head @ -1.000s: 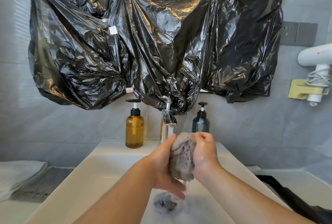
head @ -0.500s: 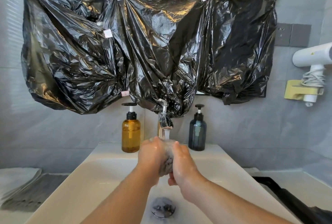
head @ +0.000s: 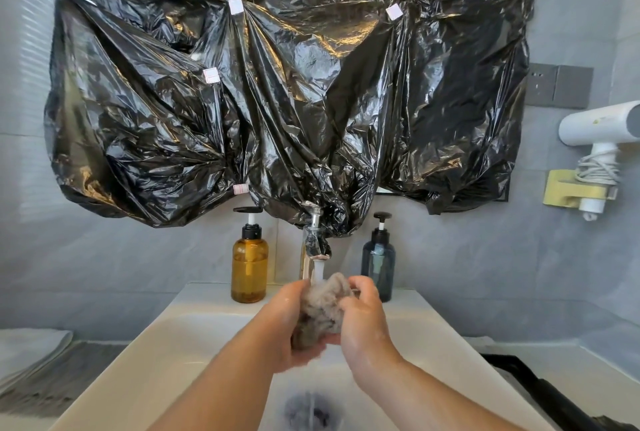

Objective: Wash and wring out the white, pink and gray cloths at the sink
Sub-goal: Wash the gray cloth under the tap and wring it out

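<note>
The gray cloth (head: 323, 313) is bunched into a wet wad above the middle of the sink (head: 145, 358), directly under the tap (head: 314, 242), whose stream of water (head: 317, 269) runs down onto its top. Both hands close on it from either side. The left hand (head: 282, 326) cups the wad from the left and below, its fingers (head: 308, 354) curled under the cloth and pressed against it. The right hand (head: 363, 320) grips from the right, its fingers (head: 356, 287) bent over the upper edge of the wad and pinching the fabric. Both hands and forearms glisten with water. Below them, at the near end of the basin, the drain (head: 313, 410) shows dark under water. On the back rim of the sink an amber pump bottle (head: 249, 264) stands left of the tap and a dark blue pump bottle (head: 378, 262) stands right of it, partly behind the right hand. Crumpled black plastic sheeting (head: 277, 91) covers the wall above, held with small pale tape squares, and its lower folds hang around the top of the tap. On the bench at the left edge lies a folded white cloth (head: 27, 351) on a gray mat (head: 59, 382). On the wall at the right a white hair dryer (head: 599, 126) sits in a yellow holder (head: 568, 190), below a gray wall socket plate (head: 557, 86).
</note>
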### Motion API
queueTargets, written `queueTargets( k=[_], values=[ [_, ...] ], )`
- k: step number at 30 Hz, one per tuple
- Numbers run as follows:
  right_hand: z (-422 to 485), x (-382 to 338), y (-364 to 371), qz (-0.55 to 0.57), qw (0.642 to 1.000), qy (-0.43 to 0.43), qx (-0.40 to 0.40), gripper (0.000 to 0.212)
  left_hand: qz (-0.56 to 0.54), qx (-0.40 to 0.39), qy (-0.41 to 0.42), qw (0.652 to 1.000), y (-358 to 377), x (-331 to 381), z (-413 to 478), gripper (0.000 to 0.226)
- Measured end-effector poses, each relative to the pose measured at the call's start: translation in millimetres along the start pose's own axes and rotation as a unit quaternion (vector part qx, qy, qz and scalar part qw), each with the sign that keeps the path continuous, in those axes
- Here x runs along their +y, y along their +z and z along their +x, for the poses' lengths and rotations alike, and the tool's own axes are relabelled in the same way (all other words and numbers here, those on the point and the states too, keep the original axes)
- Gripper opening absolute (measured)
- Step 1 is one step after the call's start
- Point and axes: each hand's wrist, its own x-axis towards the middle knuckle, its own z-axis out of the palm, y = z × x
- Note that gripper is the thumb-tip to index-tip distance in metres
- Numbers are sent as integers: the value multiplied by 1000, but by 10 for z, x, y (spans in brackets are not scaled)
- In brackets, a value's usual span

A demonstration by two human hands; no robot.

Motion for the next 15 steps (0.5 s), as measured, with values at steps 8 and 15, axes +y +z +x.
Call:
queueTargets(
  k=[8,15],
  values=[
    [8,271,161,-78,996,9,-51,60,128,175,212,953,33,-21,187,19],
    [95,110,49,-133,991,10,19,29,223,-11,137,965,35,-71,140,29]
  ],
)
